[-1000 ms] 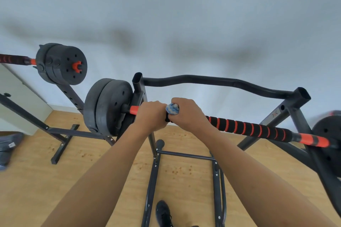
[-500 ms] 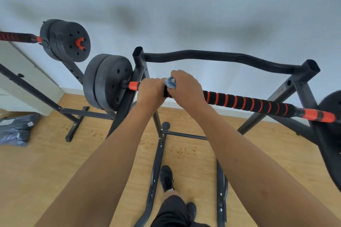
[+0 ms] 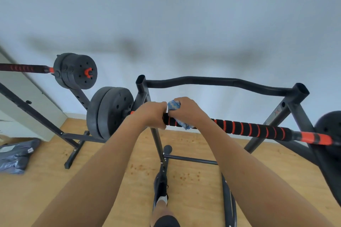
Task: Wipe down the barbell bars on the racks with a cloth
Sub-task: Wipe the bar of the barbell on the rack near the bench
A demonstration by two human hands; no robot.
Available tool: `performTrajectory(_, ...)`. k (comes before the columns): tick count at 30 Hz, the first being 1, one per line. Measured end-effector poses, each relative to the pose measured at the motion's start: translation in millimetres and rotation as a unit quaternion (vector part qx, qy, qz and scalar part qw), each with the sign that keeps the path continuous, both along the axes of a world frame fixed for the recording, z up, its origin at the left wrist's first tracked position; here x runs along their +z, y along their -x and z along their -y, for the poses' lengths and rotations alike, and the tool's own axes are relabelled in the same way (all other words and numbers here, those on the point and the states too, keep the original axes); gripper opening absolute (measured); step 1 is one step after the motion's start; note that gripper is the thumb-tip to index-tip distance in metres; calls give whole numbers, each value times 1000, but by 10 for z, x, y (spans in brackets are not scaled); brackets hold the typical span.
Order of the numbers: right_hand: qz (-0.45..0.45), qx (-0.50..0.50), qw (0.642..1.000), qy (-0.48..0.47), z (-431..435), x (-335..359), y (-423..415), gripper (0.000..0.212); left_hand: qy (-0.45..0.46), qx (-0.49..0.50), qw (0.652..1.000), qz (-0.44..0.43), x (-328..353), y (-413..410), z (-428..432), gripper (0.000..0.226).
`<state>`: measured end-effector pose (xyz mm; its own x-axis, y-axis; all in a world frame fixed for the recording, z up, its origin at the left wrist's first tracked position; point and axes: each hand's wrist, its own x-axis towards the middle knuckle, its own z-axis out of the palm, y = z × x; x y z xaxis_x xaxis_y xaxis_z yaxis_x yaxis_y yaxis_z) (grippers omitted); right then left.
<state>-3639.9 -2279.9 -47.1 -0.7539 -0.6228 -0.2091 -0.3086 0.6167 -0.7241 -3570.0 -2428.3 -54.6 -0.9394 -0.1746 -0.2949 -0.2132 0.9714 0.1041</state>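
Note:
A black barbell bar [image 3: 249, 129] with orange rings lies across a dark steel rack [image 3: 287, 112] in front of me. My left hand [image 3: 153, 114] grips the bar near its left end, just inside the black weight plates [image 3: 108, 112]. Right beside it, my right hand [image 3: 186, 111] holds a blue-and-white cloth [image 3: 174, 106] wrapped round the bar; a bit of cloth hangs below the bar. A second barbell [image 3: 24, 68] with plates rests on another rack at the left.
A curved black pull-up bar [image 3: 212, 82] tops the rack behind the barbell. Another weight plate [image 3: 330, 129] sits at the bar's right end. The rack's floor rails [image 3: 191, 159] cross the wooden floor around my foot [image 3: 160, 188]. A grey bag [image 3: 16, 155] lies at the left.
My right hand has slid slightly right along the bar, opening a small gap from the left hand and showing more cloth. The view has shifted a little.

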Motion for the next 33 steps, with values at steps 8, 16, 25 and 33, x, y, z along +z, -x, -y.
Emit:
performTrajectory(8,11,34,999,26,-41,-67,68,21,-109,-68,975,179,-79,214,131,23)
performTrajectory(16,-70,38,996,46,-26,-177,-121,31,108,-100,987,-63,-300,-97,42,23)
performTrajectory(25,12,30,997,-72,76,-94,82,14,56,-46,975,-212,-409,-309,-62,19)
performTrajectory(33,-238,49,964,-107,-167,26,-75,28,50,-72,953,-290,-483,-450,-275,31)
